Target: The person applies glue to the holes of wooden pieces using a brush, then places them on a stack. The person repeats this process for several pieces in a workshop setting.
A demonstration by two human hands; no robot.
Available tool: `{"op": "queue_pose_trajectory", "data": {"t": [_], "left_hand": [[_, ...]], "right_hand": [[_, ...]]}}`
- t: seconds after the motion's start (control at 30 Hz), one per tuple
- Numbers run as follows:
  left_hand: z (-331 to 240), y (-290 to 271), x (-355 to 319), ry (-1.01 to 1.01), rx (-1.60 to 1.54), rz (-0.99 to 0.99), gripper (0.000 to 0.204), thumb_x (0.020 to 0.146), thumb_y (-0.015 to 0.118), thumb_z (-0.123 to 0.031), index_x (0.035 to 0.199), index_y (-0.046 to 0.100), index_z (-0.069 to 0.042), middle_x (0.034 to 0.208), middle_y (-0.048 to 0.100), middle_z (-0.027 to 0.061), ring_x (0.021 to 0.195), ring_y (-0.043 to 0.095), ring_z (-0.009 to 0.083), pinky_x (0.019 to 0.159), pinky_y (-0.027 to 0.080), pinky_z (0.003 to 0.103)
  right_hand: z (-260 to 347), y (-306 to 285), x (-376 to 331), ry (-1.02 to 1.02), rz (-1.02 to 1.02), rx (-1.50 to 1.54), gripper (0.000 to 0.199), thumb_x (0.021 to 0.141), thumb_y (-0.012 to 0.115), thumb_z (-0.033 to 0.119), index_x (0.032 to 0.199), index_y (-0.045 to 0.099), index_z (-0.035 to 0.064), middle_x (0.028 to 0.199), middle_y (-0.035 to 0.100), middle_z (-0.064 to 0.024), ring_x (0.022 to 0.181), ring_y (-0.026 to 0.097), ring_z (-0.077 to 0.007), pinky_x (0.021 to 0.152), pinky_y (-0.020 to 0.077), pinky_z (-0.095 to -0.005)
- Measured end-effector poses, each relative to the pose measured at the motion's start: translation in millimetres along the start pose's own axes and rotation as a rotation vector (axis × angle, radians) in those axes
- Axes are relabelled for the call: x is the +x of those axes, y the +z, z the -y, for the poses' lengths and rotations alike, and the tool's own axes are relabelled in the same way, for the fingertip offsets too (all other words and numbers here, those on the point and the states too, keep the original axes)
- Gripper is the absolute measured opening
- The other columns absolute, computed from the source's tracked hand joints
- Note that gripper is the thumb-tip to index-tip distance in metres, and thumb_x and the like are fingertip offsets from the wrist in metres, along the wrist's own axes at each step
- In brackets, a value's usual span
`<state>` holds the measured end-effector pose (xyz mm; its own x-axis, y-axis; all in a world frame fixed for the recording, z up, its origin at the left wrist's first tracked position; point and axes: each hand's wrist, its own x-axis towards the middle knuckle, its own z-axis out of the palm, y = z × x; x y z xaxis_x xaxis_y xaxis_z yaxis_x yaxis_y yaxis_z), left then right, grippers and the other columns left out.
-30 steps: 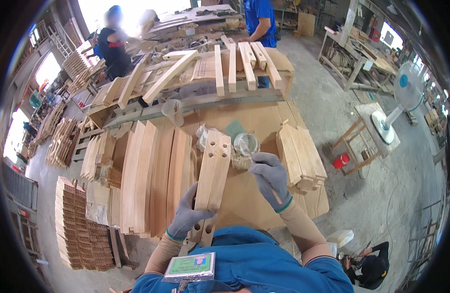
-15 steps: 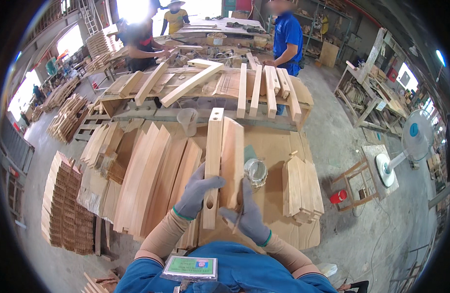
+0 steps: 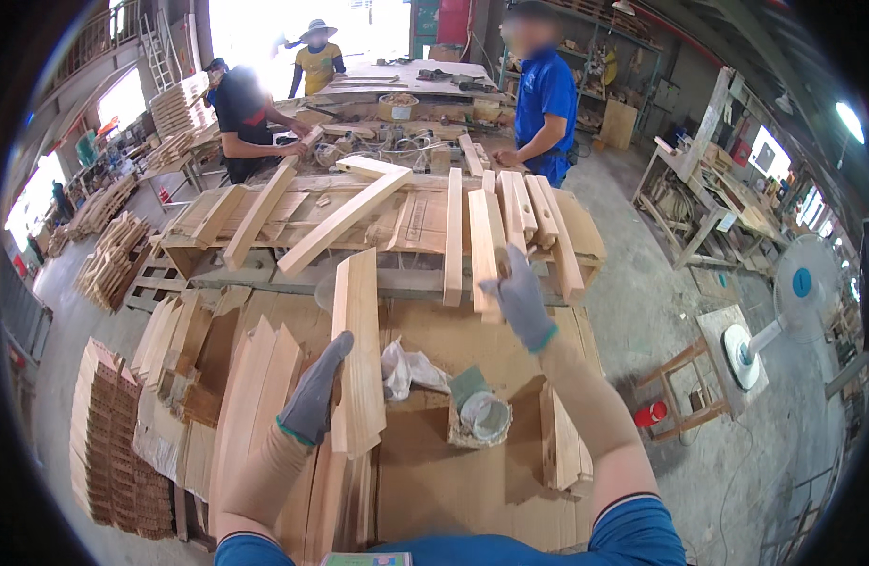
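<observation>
The left hand (image 3: 314,394) is pinching a pale wooden board (image 3: 361,344), with its fingers lying along the left side of this board; the thumb is mostly hidden. The wooden board is standing in a tilted way above the left part of the near surface (image 3: 425,505), and its upper end is reaching toward the far surface (image 3: 423,224). The right hand (image 3: 522,302) is stretching out to the far surface and is touching the near part of a wooden bar (image 3: 484,224). Its thumb is crossing over the bar, but I cannot tell if the hand is gripping firmly or only resting there. This bar is lying among other bars, on the right side of the far surface.

Between the two forearms, a round container (image 3: 484,418) is standing on the near surface, and a green sheet (image 3: 466,381) is lying just beside it. A white plastic bag (image 3: 408,370) is lying a little to the left of them. A stack of boards (image 3: 564,441) is resting at the right, partly behind the right forearm, and longer boards (image 3: 248,407) are lying at the left. On the far side, a person in a blue shirt (image 3: 546,102) is standing at the right, and a person in dark clothes (image 3: 244,118) is working at the left. A fan (image 3: 800,283) is standing well apart, at the right.
</observation>
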<state>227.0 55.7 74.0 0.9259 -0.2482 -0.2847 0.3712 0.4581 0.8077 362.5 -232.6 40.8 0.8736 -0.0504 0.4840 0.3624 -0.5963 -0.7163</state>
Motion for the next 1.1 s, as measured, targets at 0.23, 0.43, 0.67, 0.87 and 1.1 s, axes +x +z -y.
{"op": "queue_pose_trajectory", "data": {"t": [0.23, 0.43, 0.67, 0.87, 1.1], "left_hand": [[-37, -20, 59, 0.024, 0.255, 0.058, 0.060, 0.077, 0.059, -0.021, 0.131, 0.042, 0.001, 0.102, 0.058, 0.0127, 0.089, 0.062, 0.0216, 0.081, 0.054, 0.035], [-54, -35, 147, 0.179, 0.479, 0.054, 0.071, 0.073, 0.062, -0.022, 0.137, 0.039, -0.003, 0.102, 0.057, 0.0091, 0.085, 0.058, 0.0154, 0.073, 0.049, 0.028], [-54, 4, 284, 0.181, 0.577, 0.121, 0.061, 0.074, 0.067, -0.025, 0.129, 0.048, -0.008, 0.098, 0.054, 0.0029, 0.083, 0.055, 0.0111, 0.073, 0.048, 0.026], [-57, 4, 378, 0.388, 0.830, 0.140, 0.047, 0.076, 0.068, -0.028, 0.116, 0.056, -0.007, 0.096, 0.055, 0.0046, 0.082, 0.054, 0.0113, 0.074, 0.045, 0.026], [13, 65, 316, 0.567, 1.395, -0.058, 0.074, 0.073, 0.070, -0.038, 0.130, 0.039, -0.003, 0.116, 0.052, 0.0202, 0.106, 0.057, 0.0355, 0.091, 0.044, 0.040]], "right_hand": [[-62, 69, 150, 0.188, -0.027, -0.238, 0.068, 0.071, 0.066, 0.022, 0.129, 0.042, -0.0067, 0.106, 0.062, -0.0284, 0.103, 0.059, -0.0405, 0.087, 0.0476, -0.0438], [-78, 107, 176, 0.268, 0.038, -0.615, 0.051, 0.074, 0.061, 0.015, 0.119, 0.043, 0.0002, 0.109, 0.059, -0.0269, 0.108, 0.053, -0.0401, 0.091, 0.0412, -0.0457], [-69, 70, 102, -0.199, -0.005, -0.283, 0.067, 0.080, 0.065, 0.021, 0.136, 0.036, -0.0022, 0.125, 0.050, -0.0266, 0.115, 0.049, -0.0408, 0.093, 0.0444, -0.0446], [-33, 2, 22, -0.342, 0.078, -0.133, 0.064, 0.081, 0.069, 0.014, 0.135, 0.040, -0.0034, 0.131, 0.049, -0.0254, 0.121, 0.050, -0.0385, 0.098, 0.0437, -0.0393], [-75, -79, -87, 0.107, -0.027, -0.133, 0.062, 0.080, 0.071, 0.009, 0.133, 0.042, -0.0051, 0.133, 0.049, -0.0235, 0.122, 0.051, -0.0326, 0.100, 0.0414, -0.0367]]}}
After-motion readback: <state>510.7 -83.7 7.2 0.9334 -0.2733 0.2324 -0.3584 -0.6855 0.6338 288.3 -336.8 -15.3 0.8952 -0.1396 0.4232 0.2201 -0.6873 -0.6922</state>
